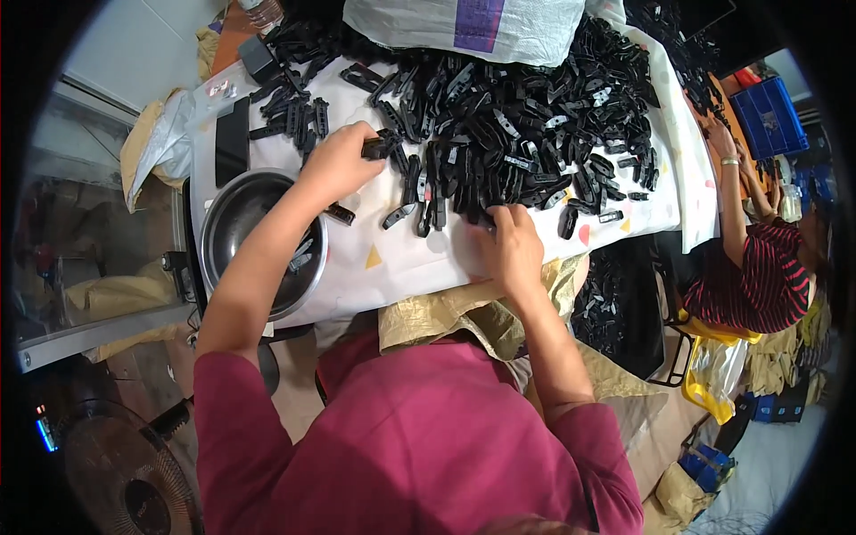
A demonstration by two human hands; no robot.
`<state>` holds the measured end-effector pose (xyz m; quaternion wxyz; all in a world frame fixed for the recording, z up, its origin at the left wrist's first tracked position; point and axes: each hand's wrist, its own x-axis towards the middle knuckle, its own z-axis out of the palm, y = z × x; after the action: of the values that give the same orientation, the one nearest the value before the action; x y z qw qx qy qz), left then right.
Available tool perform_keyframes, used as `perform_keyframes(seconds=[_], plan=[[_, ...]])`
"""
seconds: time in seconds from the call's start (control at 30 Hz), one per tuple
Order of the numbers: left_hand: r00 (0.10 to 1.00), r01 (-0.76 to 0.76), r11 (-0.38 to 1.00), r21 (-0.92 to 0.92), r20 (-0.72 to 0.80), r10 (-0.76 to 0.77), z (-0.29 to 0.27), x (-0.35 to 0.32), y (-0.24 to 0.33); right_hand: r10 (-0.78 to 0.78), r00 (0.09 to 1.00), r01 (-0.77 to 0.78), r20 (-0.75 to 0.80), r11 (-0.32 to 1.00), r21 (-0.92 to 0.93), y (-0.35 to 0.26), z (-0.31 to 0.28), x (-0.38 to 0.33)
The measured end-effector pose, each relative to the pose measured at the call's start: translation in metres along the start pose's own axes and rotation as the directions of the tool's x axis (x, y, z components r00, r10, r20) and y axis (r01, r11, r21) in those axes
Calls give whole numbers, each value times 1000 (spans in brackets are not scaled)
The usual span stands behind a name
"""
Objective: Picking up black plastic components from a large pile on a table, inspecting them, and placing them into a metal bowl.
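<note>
A wide heap of small black plastic parts [526,116] covers the far side of the table, some with grey faces. My left hand [343,165] is closed around a black plastic part [374,149] at the heap's left side. My right hand [513,250] rests at the near edge of the heap, its fingers curled down against the parts there. Whatever lies under those fingertips is too hidden to make out. A separate black part [340,213] lies on the cloth just below my left wrist. Several long parts stand side by side between my hands.
A metal bowl [210,241] with a few grey pieces inside stands under my left forearm. Behind it lies a dark flat phone-like slab [233,143]. A white woven sack [383,22] sits at the far edge. On the right, another person in a striped shirt [758,276] reaches toward more black parts.
</note>
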<state>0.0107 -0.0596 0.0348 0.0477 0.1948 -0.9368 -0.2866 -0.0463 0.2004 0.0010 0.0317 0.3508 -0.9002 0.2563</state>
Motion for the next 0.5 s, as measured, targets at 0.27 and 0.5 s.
perform_keyframes(seconds=[0.27, 0.5], plan=[[999, 25, 948, 317, -36, -14, 1, 10, 17, -11, 997, 8, -81, 999, -31, 5, 12, 3], [996, 60, 869, -492, -26, -83, -9, -39, 45, 61, 998, -60, 9, 989, -134, -3, 8, 7]])
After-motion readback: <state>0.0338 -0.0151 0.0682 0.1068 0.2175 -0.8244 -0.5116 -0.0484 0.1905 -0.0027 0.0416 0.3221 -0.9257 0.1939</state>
